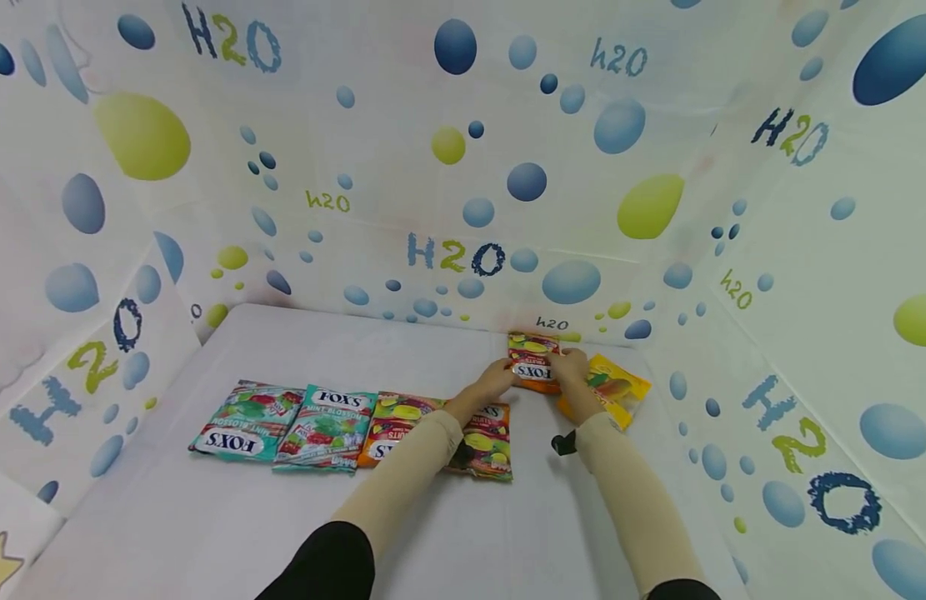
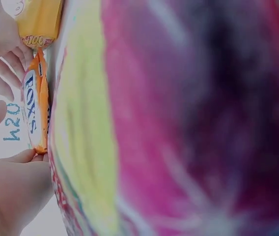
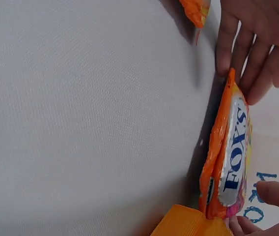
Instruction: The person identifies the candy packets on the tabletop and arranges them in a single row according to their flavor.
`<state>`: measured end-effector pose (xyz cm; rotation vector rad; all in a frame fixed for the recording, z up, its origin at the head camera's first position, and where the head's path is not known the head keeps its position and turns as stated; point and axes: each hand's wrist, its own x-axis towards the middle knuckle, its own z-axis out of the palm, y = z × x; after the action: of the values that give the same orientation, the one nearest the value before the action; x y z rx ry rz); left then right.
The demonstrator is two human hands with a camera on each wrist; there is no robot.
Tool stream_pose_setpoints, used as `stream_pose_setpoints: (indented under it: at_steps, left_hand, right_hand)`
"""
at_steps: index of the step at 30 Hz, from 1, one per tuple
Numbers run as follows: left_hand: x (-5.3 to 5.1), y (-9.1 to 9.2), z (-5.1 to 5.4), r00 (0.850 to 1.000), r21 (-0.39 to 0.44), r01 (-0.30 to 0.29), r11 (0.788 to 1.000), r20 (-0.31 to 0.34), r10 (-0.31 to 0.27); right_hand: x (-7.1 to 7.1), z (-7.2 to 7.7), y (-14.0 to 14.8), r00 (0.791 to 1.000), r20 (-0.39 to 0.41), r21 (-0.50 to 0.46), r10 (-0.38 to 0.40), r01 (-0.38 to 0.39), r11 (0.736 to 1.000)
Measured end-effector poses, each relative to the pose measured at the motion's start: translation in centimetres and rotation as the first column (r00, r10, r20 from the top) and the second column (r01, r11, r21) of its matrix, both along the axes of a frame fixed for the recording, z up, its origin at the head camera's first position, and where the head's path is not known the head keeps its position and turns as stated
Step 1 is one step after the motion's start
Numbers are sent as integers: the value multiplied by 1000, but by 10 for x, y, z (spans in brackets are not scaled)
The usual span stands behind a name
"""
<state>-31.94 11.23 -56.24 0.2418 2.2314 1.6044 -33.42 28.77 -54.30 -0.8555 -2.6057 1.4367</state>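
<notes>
An orange-red FOX'S Fruits candy packet [image 1: 533,363] lies near the back wall, between both hands. My left hand [image 1: 488,385] touches its left end; in the right wrist view those fingers [image 3: 242,49] look straight. At the opposite end, my right hand [image 1: 571,373] touches the packet with loosely spread fingers. Beside the right hand lies a yellow candy packet [image 1: 629,392], partly hidden by the wrist. A red-orange FOX'S packet [image 1: 488,446] sits under the left forearm, and a similar one [image 1: 402,412] is left of it. A blurred colourful packet [image 2: 169,118] fills much of the left wrist view.
Two teal FOX'S packets [image 1: 245,421] [image 1: 327,429] continue the row leftward on the white table [image 1: 230,533]. Upright sheets [image 1: 402,125] printed with blue and green drops and H2O lettering enclose the back and sides.
</notes>
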Motion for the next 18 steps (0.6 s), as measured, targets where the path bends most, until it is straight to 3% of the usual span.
stream_pose_setpoints:
  at_steps: [4, 12, 18]
  left_hand:
    - [-1, -1, -4, 999, 56, -16, 998, 34, 14]
    - [3, -5, -5, 999, 67, -41, 997, 13, 40]
    - [-1, -11, -9, 998, 97, -65, 993, 25, 63]
  right_hand:
    - [1, 2, 3, 1000, 0, -34, -15, 15, 999]
    - [-3, -2, 12, 999, -14, -82, -45, 43, 996]
    - [-3, 0, 14, 998, -31, -142, -51, 46, 989]
